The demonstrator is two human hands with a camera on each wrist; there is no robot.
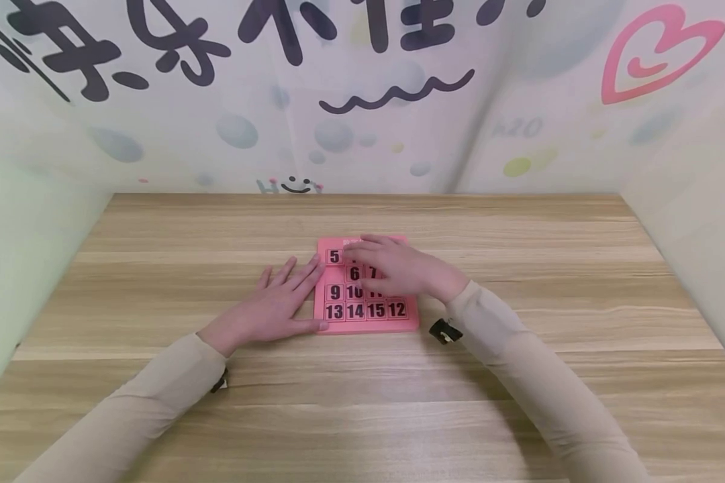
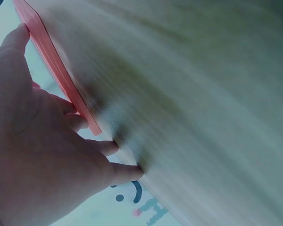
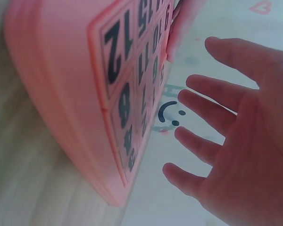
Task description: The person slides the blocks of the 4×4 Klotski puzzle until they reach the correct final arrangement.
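A pink sliding number puzzle (image 1: 368,327) lies on the table, black numerals on its square tiles. Tile 5 (image 1: 334,257) sits at the top left, with a bare slot (image 1: 335,275) below it; the bottom row reads 13, 14, 15, 12. My left hand (image 1: 272,308) is spread along the puzzle's left side, thumb and some fingertips at the edge. In the left wrist view, two other fingertips (image 2: 132,173) come down on the wood. Over the upper right tiles hovers my right hand (image 1: 401,267), fingers extended and hiding several numbers. The right wrist view shows tile 12 (image 3: 118,52) and tile 8 (image 3: 124,104) beside that hand.
The wood-grain table (image 1: 362,416) stretches out around the puzzle. Behind it rises a white backdrop (image 1: 362,154) with dark lettering, bubbles and a pink heart (image 1: 616,74). Dark wrist devices show at the right cuff (image 1: 468,305) and the left cuff (image 1: 208,359).
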